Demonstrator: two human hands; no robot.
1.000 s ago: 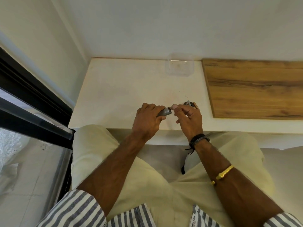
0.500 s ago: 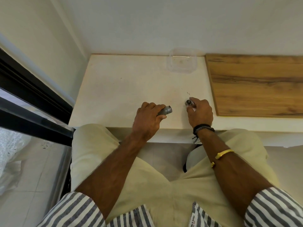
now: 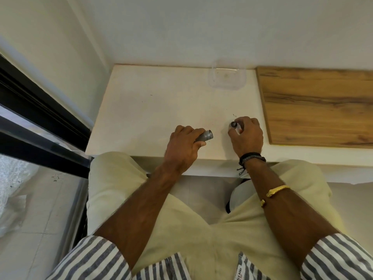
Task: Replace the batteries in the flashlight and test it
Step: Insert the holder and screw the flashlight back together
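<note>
My left hand [image 3: 184, 146] is wrapped around the grey metal flashlight body [image 3: 205, 136], whose open end points right above the white table [image 3: 153, 110]. My right hand [image 3: 247, 136] rests on the table a short way to the right, fingers closed on a small dark round part [image 3: 234, 124] with something pale under the fingers. I cannot tell whether that part is the flashlight cap or a battery. The two hands are apart, with a gap of bare table between them.
A clear plastic container [image 3: 227, 77] stands at the back of the table against the wall. A wooden board [image 3: 316, 106] lies on the right. A dark window frame [image 3: 40, 118] runs along the left. The table's front edge is just under my wrists.
My right hand has moved away from the flashlight's open end to the table on the right and closed on the small dark part there. My left hand has kept hold of the flashlight body.
</note>
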